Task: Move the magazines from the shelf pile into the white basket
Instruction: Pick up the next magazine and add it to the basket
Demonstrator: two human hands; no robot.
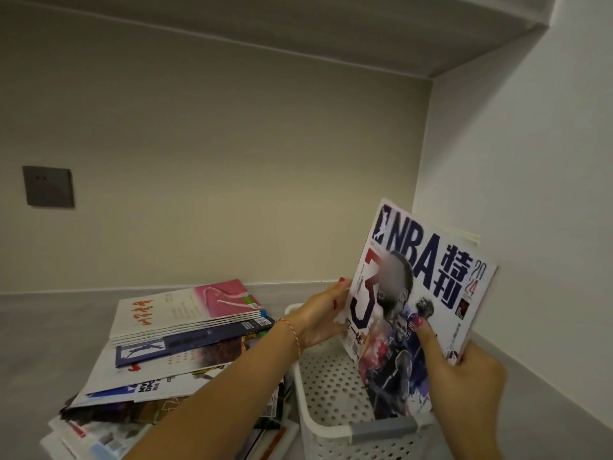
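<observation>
White perforated plastic forms the basket (326,391) at lower centre of the frame. We find both hands holding the NBA magazine (416,313) upright, its lower edge inside the basket. Left hand (320,318) grips the left edge; right hand (464,370) pinches the lower right, thumb across the cover. Further issues stand behind it. We judge the glossy copy may slump or buckle on release. Shelf pile (185,340) at lower left looks skewed and could slide.

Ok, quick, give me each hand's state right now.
Left hand: grips the left edge of the NBA magazine.
Right hand: grips the same magazine's lower right edge, thumb on the cover, over the white basket.
</observation>
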